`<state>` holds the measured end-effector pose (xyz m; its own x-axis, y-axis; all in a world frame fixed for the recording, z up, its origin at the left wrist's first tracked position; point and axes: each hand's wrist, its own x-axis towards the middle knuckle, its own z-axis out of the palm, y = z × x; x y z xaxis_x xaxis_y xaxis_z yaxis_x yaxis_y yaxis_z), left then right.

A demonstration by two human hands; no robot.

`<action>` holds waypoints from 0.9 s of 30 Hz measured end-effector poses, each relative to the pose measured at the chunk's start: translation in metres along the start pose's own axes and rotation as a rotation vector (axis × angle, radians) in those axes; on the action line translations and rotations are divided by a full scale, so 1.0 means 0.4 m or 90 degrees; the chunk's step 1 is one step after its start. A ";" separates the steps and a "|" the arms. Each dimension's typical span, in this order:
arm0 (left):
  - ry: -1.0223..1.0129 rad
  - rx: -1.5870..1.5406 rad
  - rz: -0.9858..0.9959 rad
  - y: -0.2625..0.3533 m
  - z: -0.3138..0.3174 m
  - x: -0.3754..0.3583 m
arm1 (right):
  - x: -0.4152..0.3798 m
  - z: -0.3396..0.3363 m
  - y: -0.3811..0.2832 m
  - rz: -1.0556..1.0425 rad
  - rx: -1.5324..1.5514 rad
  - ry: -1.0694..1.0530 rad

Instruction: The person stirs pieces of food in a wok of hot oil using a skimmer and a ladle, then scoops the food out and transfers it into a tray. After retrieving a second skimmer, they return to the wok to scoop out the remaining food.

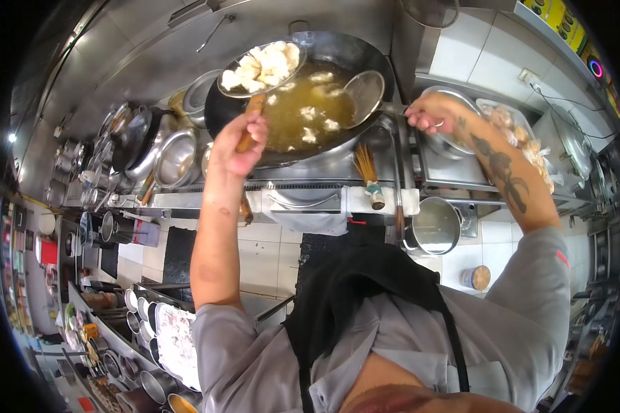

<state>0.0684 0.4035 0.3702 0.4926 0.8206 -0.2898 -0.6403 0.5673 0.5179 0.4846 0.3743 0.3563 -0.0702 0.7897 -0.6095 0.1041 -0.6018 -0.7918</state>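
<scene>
My left hand (238,143) is closed around the wooden handle of a round strainer (225,88), held over the left side of a large black wok (303,45). Pale, lumpy food pieces (265,67) are heaped in that strainer. Yellow oil (286,122) fills the wok's bottom, with several more pale pieces (310,112) floating in it. On the right, my right hand (431,113) grips the handle of a mesh skimmer (365,96), its fingers curled. The skimmer's bowl dips at the right edge of the oil.
A bamboo brush (368,172) stands at the stove's front edge, close below the wok. Metal bowls (177,160) sit to the left. Right of the stove are a steel bowl (448,143), bagged food (510,124) and a pot of liquid (435,227) lower down.
</scene>
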 end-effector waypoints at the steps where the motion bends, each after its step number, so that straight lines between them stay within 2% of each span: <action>1: 0.003 0.008 0.011 0.013 0.003 -0.005 | 0.025 0.003 0.020 0.010 0.036 -0.032; 5: -0.041 0.022 0.035 0.058 -0.003 -0.015 | 0.127 0.044 0.073 0.031 0.152 -0.197; 12: -0.005 0.048 0.049 0.094 0.013 -0.023 | 0.269 0.189 0.067 -0.009 0.153 -0.178; 19: -0.009 0.038 0.048 0.131 -0.006 -0.021 | 0.430 0.253 0.041 -0.011 0.133 -0.197; 27: -0.009 0.033 0.046 0.174 -0.031 -0.009 | 0.591 0.287 -0.005 -0.077 0.082 -0.176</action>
<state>0.0149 0.4409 0.3974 0.4552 0.8577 -0.2391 -0.6428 0.5024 0.5783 0.3538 0.5488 0.2093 -0.3424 0.8049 -0.4847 -0.0459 -0.5296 -0.8470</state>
